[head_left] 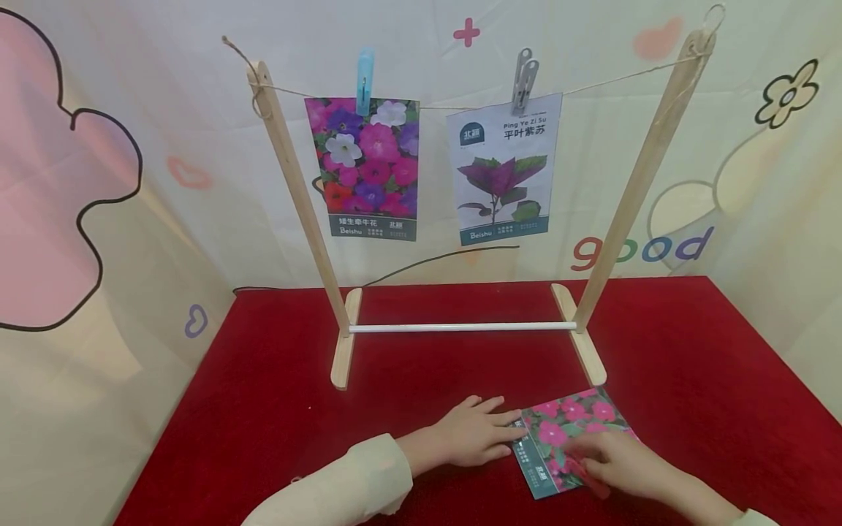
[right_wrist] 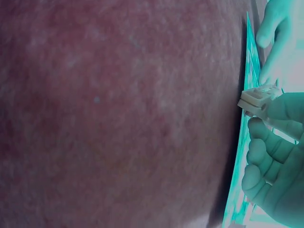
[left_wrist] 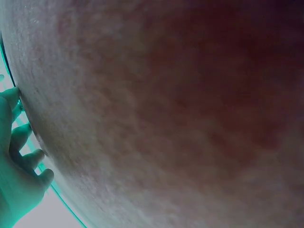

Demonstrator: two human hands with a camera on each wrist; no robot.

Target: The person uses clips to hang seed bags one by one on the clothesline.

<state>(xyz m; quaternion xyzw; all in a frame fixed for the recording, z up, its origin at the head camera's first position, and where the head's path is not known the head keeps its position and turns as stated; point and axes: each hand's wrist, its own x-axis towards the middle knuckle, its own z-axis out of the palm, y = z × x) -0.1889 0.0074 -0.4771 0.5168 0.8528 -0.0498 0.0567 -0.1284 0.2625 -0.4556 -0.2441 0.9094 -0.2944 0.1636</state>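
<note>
A seed packet (head_left: 551,434) with pink flowers on its front lies on the red tabletop, turned at a slant. My left hand (head_left: 470,436) rests beside it with fingers spread, and their tips touch the packet's lettered edge. Above the packet, my right hand (head_left: 625,462) holds a reddish clothespin (head_left: 594,482) between thumb and fingers. In the right wrist view the clothespin (right_wrist: 255,99) points at the packet, its jaws close to the packet's surface; I cannot tell whether they touch. The left wrist view shows mostly red cloth, with the left hand (left_wrist: 21,185) at its left edge.
Behind the hands stands a wooden frame (head_left: 638,172) with a white crossbar (head_left: 460,327) and a string across its top. A blue clothespin (head_left: 365,80) holds a petunia packet (head_left: 371,164) there, and a grey clothespin (head_left: 524,88) a purple-leaf packet (head_left: 505,175).
</note>
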